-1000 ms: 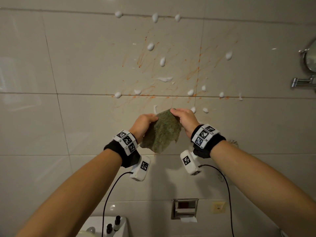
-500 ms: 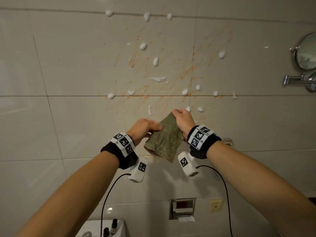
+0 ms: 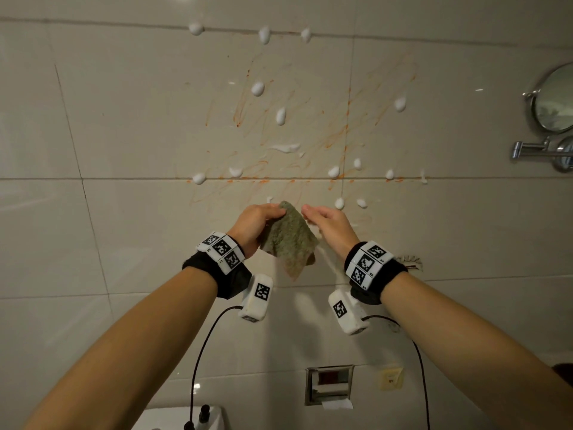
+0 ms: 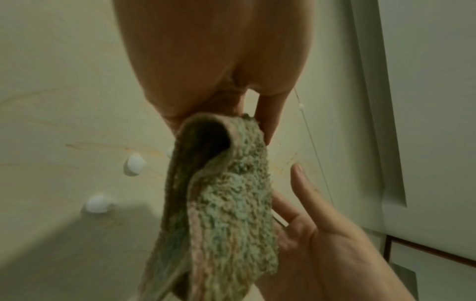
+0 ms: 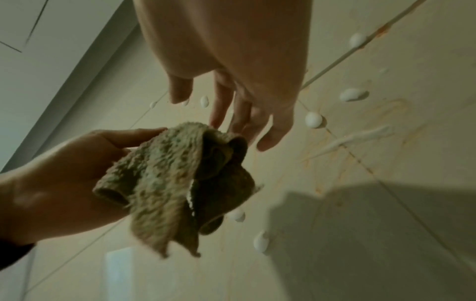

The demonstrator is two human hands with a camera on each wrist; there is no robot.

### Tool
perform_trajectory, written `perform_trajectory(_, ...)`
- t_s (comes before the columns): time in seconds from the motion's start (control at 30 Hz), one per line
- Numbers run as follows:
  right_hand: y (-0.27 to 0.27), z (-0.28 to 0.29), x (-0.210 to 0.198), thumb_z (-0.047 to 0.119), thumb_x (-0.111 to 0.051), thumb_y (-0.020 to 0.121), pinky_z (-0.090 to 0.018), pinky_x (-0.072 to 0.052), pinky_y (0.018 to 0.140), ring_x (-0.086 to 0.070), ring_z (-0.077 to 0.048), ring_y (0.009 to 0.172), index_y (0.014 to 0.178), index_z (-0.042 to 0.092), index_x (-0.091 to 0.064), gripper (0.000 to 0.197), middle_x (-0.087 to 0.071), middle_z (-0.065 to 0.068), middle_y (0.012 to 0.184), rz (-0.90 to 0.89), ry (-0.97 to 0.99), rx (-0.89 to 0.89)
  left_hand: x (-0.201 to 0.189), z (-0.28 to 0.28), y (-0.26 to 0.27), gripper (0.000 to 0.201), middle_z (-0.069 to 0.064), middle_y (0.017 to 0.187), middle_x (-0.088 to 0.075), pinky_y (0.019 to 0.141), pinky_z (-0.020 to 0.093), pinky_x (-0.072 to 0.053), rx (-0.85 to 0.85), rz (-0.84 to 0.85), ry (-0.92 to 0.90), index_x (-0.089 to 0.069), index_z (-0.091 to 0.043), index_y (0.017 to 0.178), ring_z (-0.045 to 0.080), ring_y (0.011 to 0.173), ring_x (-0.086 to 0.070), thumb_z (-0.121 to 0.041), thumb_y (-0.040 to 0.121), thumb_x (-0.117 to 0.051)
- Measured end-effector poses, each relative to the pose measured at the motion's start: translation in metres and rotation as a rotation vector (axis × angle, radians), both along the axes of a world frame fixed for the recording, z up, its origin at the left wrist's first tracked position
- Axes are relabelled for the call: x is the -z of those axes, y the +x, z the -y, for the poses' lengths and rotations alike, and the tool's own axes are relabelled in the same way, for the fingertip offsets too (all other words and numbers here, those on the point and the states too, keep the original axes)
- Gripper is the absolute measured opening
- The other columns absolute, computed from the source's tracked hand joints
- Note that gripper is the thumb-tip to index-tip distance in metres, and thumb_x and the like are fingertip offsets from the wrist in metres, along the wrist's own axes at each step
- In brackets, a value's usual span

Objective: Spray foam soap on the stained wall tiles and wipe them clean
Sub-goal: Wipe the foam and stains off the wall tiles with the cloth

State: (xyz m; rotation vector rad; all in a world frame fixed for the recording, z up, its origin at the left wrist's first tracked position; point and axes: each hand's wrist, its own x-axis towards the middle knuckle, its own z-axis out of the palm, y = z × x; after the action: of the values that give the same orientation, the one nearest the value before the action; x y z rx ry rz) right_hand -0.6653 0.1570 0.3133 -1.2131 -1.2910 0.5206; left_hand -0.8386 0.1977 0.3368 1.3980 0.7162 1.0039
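Orange streaks stain the beige wall tiles, and several white foam blobs dot the same area. A green terry cloth hangs folded just below the stains. My left hand pinches its top corner; the left wrist view shows the cloth drooping from those fingers. My right hand sits right beside the cloth with straight fingers and grips nothing, as the right wrist view confirms. There the cloth stays in my left hand.
A round mirror on a chrome arm juts from the wall at the right. Low on the wall are a recessed paper holder and a socket. A white tank top with small dark bottles sits at the bottom.
My right hand has let go of the cloth's top corner and opened. My left hand now holds that corner, and the cloth hangs from it alone.
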Motion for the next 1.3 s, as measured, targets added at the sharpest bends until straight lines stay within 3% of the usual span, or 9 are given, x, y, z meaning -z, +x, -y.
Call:
perform_trajectory(0.27, -0.016, -0.012, -0.005, 0.026, -0.075, 0.09, -0.042, -0.057, 0.09, -0.072, -0.031, 0.096, 0.109, -0.007, -0.068, 0.039, -0.073, -0.024, 0.107, -0.323, -0.11, -0.175, -0.016, -0.001, -0.001, 0.034, 0.016, 0.091, -0.07, 0.056, 0.029, -0.056, 0.008, 0.041, 0.059, -0.067, -0.002, 0.114, 0.027, 0.076, -0.069, 0.011, 0.086, -0.053)
perform_trajectory(0.43, -0.02, -0.02, -0.019, 0.025, -0.073, 0.091, -0.036, -0.059, 0.083, -0.074, -0.029, 0.091, 0.11, -0.008, -0.069, 0.038, -0.075, -0.021, 0.104, -0.43, -0.19, -0.209, -0.036, -0.012, -0.005, 0.024, 0.011, 0.083, -0.068, 0.064, 0.027, -0.056, -0.194, -0.052, 0.164, -0.072, -0.008, 0.092, 0.024, 0.077, -0.066, 0.01, 0.08, -0.063)
perform_trajectory(0.53, -0.018, -0.026, -0.03, 0.03, -0.073, 0.091, -0.047, -0.056, 0.095, -0.071, -0.034, 0.103, 0.117, -0.003, -0.068, 0.042, -0.074, -0.02, 0.109, -0.515, -0.218, -0.145, -0.053, -0.019, -0.003, 0.02, 0.008, 0.08, -0.064, 0.07, 0.029, -0.052, -0.242, -0.11, 0.229, -0.07, -0.011, 0.091, 0.021, 0.077, -0.061, 0.006, 0.082, -0.065)
perform_trajectory(0.67, -0.006, -0.025, -0.059, 0.02, -0.072, 0.091, -0.045, -0.058, 0.082, -0.07, -0.036, 0.104, 0.119, -0.001, -0.066, 0.036, -0.072, -0.022, 0.113, -0.668, -0.209, -0.112, -0.078, -0.029, 0.005, 0.016, 0.003, 0.1, -0.068, 0.081, 0.033, -0.048, -0.326, -0.16, 0.368, -0.07, -0.016, 0.095, 0.024, 0.104, -0.064, -0.005, 0.084, -0.068)
perform_trajectory(0.77, 0.012, -0.028, -0.086, 0.011, -0.076, 0.085, -0.044, -0.06, 0.074, -0.071, -0.038, 0.098, 0.119, -0.002, -0.066, 0.038, -0.072, -0.023, 0.11, -0.707, -0.168, -0.041, -0.098, -0.033, 0.01, 0.03, 0.001, 0.13, -0.057, 0.09, 0.03, -0.039, -0.411, -0.259, 0.531, -0.067, -0.023, 0.118, 0.019, 0.118, -0.053, -0.021, 0.087, -0.069)
perform_trajectory(0.87, 0.032, -0.031, -0.118, 0.011, -0.077, 0.084, -0.047, -0.06, 0.076, -0.07, -0.038, 0.096, 0.12, -0.003, -0.066, 0.04, -0.071, -0.023, 0.109, -0.72, -0.093, 0.048, -0.119, -0.042, 0.018, 0.048, 0.006, 0.152, -0.041, 0.113, 0.047, -0.03, -0.495, -0.36, 0.707, -0.058, -0.032, 0.132, 0.026, 0.141, -0.033, -0.038, 0.086, -0.069)
perform_trajectory(0.93, 0.047, -0.029, -0.142, 0.01, -0.076, 0.085, -0.052, -0.059, 0.084, -0.069, -0.038, 0.095, 0.118, -0.003, -0.065, 0.037, -0.07, -0.021, 0.106, -0.719, -0.053, 0.113, -0.133, -0.044, 0.027, 0.057, 0.007, 0.162, -0.023, 0.117, 0.057, -0.02, -0.545, -0.503, 0.757, -0.048, -0.039, 0.141, 0.029, 0.149, -0.014, -0.048, 0.087, -0.066)
perform_trajectory(1.07, 0.088, -0.025, -0.184, 0.013, -0.074, 0.087, -0.055, -0.055, 0.092, -0.066, -0.039, 0.103, 0.122, -0.003, -0.063, 0.04, -0.068, -0.02, 0.112, -0.693, -0.006, 0.231, -0.162, -0.043, 0.053, 0.066, 0.005, 0.167, -0.005, 0.118, 0.059, -0.011, -0.585, -0.707, 0.855, -0.033, -0.046, 0.148, 0.033, 0.152, -0.001, -0.06, 0.088, -0.058)
perform_trajectory(1.3, 0.157, -0.014, -0.218, 0.026, -0.074, 0.086, -0.049, -0.057, 0.092, -0.068, -0.036, 0.1, 0.122, -0.003, -0.064, 0.047, -0.069, -0.017, 0.117, -0.636, 0.064, 0.413, -0.191, -0.038, 0.119, 0.07, 0.001, 0.167, 0.0, 0.12, 0.053, -0.007, -0.539, -0.858, 1.035, -0.026, -0.044, 0.152, 0.03, 0.152, 0.001, -0.064, 0.091, -0.052)
